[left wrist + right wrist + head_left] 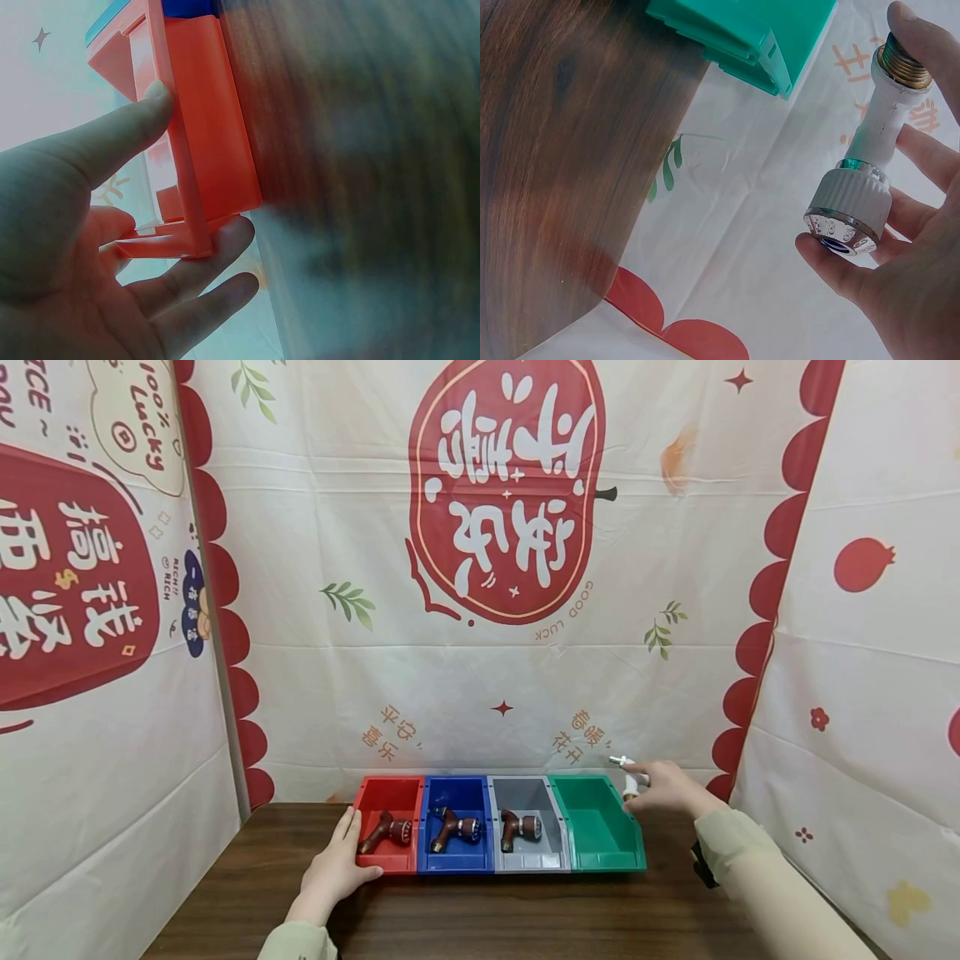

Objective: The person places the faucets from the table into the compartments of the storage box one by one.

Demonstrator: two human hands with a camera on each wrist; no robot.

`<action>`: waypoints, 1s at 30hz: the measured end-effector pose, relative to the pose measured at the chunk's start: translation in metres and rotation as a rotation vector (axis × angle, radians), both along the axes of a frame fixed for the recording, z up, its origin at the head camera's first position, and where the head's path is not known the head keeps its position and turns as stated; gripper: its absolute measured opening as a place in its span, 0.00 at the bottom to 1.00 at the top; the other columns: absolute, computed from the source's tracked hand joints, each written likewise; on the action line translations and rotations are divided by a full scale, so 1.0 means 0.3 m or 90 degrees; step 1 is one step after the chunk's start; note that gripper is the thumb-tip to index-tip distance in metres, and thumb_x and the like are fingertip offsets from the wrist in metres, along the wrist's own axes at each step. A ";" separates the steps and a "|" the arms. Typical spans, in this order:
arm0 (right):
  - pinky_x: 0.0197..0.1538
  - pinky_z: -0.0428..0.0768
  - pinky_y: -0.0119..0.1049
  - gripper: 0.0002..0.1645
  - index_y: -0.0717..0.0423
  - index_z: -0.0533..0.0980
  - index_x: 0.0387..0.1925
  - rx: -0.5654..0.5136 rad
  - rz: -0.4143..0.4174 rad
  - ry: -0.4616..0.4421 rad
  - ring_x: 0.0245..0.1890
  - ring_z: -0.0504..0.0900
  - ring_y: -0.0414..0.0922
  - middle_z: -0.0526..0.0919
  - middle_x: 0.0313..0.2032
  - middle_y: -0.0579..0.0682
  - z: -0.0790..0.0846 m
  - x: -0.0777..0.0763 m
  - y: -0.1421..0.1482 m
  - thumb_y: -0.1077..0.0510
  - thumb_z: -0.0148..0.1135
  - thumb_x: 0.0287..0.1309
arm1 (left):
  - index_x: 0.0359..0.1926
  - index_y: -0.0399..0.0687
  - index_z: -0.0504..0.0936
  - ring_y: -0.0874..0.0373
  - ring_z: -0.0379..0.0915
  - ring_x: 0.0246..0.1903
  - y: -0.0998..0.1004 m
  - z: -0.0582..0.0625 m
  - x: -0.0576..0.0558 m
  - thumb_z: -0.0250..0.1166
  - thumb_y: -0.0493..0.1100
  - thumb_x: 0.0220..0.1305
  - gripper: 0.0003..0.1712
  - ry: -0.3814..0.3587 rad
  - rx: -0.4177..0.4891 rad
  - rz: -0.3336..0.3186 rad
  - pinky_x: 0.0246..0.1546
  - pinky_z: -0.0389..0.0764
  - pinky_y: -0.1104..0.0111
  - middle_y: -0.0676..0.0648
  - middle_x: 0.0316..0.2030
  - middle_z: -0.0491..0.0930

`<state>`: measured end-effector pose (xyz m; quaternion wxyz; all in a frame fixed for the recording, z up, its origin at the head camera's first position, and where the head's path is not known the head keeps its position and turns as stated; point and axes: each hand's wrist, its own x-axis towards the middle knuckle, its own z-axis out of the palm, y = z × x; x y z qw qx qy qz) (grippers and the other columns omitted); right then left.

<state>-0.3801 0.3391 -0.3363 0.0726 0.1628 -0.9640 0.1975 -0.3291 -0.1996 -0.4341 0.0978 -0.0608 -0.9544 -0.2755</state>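
My left hand [333, 867] rests at the near left corner of the red bin [390, 862], thumb on its front rim and straight fingers along its outer side. My right hand [666, 787] holds a white valve [876, 135] up beside the green bin [603, 822]. The valve has a brass thread at one end and a ribbed knob with a chrome end at the other; my thumb is by the thread and a fingertip by the knob. A brown valve [384, 832] lies in the red bin, another brown valve [450, 829] in the blue bin [457, 862], a third brown valve [517, 829] in the grey bin [531, 862].
The bins stand side by side on a dark wood table [480, 914], red at the left and green at the right. Printed cloth [300, 693] hangs close behind them and along both sides. In the right wrist view the table's rounded corner [592, 300] meets the cloth.
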 end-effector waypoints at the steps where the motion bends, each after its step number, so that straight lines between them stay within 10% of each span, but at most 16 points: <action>1: 0.33 0.76 0.42 0.49 0.67 0.70 0.63 -0.001 0.001 -0.001 0.38 0.71 0.53 0.76 0.51 0.69 0.000 0.000 -0.002 0.48 0.78 0.40 | 0.73 0.35 0.53 0.30 0.71 0.52 0.000 -0.001 -0.001 0.78 0.50 0.46 0.60 0.000 0.001 0.000 0.42 0.75 0.39 0.38 0.74 0.47; 30: 0.42 0.79 0.56 0.48 0.65 0.71 0.62 0.003 0.011 -0.005 0.43 0.74 0.55 0.76 0.53 0.69 -0.013 -0.022 -0.040 0.46 0.78 0.41 | 0.74 0.36 0.53 0.31 0.71 0.52 -0.001 -0.003 -0.006 0.78 0.50 0.46 0.60 -0.010 -0.001 0.006 0.42 0.75 0.39 0.38 0.74 0.47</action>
